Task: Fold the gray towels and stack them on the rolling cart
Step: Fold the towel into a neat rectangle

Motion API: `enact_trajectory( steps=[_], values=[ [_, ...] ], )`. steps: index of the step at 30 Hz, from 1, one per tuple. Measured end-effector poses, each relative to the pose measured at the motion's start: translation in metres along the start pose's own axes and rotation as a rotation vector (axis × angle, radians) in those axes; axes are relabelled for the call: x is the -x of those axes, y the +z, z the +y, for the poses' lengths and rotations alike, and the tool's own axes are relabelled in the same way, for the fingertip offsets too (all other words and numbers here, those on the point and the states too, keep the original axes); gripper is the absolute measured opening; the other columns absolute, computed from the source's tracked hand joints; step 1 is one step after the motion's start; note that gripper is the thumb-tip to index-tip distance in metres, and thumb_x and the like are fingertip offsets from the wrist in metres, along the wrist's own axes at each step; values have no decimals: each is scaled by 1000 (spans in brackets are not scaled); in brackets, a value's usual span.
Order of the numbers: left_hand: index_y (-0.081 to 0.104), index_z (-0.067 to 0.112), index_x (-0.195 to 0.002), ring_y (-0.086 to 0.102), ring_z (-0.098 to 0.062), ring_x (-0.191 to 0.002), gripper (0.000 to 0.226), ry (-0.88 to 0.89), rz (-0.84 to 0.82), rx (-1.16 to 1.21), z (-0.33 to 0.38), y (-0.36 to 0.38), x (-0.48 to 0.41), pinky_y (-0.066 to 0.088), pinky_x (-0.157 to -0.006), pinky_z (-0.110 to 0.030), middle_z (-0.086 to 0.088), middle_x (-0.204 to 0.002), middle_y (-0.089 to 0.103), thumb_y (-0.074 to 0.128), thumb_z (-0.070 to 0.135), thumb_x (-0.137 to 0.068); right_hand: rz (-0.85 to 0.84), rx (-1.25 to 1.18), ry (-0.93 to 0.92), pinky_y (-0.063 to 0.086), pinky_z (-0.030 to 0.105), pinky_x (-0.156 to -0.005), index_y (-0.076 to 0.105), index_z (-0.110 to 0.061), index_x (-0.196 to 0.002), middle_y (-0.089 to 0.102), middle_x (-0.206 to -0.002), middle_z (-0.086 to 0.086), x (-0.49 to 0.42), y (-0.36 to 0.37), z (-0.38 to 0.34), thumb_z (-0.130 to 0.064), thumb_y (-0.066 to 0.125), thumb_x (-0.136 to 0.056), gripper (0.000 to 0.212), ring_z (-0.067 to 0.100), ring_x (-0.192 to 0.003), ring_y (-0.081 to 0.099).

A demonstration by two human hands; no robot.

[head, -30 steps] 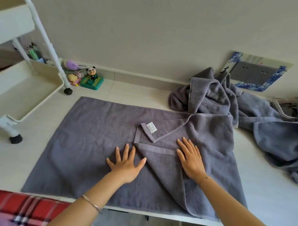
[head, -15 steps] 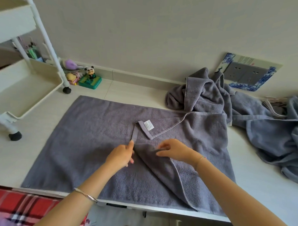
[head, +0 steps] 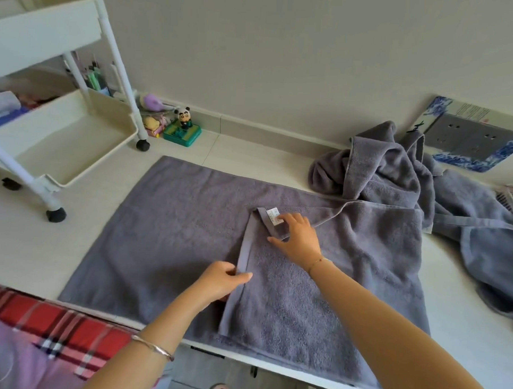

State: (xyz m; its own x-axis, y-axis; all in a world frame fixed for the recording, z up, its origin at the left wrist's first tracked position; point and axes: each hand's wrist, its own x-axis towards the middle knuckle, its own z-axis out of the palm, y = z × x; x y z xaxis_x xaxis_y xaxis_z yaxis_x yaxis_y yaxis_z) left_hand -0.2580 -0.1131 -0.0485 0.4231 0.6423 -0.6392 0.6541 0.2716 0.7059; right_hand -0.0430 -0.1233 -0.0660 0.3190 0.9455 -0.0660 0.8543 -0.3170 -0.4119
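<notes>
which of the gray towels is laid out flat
The middle towel, with a white label showing and the left hand pinching its hem; the other towels lie crumpled to the right.

Even, soft daylight; no glare, only faint shadows. Wide-angle distortion bends the frame edges. Focus slightly soft overall, compression smearing fine texture.
</notes>
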Motion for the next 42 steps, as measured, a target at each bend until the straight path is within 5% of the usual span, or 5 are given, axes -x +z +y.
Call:
enact_trajectory(
  steps=[10, 16, 25, 34, 42],
  values=[
    [59, 13, -124, 62, -14, -109, 37, 23, -118, 273, 37, 25, 26, 48, -93, -26, 1, -116, 67, 62, 29, -91, 152, -345, 2, 39, 29, -80, 69, -9, -91, 64, -91, 7, -19, -40, 45, -10, 61, -88, 9, 21, -89, 57],
    [64, 14, -120, 63, -21, -111, 35, 60, -186, 541, 79, 14, 61, 44, -103, -41, -5, -116, 68, 62, 31, -90, 215, -652, -145, 34, 12, -51, 59, -10, -76, 52, -60, -4, -25, -134, 21, -16, 57, -94, 19, -2, -47, 45],
    [70, 13, -96, 70, -19, -90, 17, 207, 25, 478, 121, -50, 120, 51, -90, -33, -9, -96, 74, 59, 25, -90, 367, -919, -301, 47, 18, -57, 63, -26, -75, 66, -63, -14, -25, -203, -94, -25, 59, -93, 19, 1, -60, 59],
    [64, 2, -111, 65, -34, -101, 36, 138, 94, 474, 34, -166, 107, 50, -92, -38, -18, -105, 70, 65, 27, -85, 313, -887, -238, 38, 12, -52, 63, -16, -77, 58, -60, -12, -82, -114, -202, -20, 61, -92, 16, -8, -51, 47],
    [62, 16, -115, 61, -17, -106, 28, 55, 343, 65, -76, -215, 38, 48, -89, -29, 4, -105, 67, 64, 25, -89, 180, -543, -66, 39, 29, -65, 66, -14, -81, 63, -76, 5, -145, 23, -211, -24, 58, -93, 17, 22, -74, 56]
  ],
)
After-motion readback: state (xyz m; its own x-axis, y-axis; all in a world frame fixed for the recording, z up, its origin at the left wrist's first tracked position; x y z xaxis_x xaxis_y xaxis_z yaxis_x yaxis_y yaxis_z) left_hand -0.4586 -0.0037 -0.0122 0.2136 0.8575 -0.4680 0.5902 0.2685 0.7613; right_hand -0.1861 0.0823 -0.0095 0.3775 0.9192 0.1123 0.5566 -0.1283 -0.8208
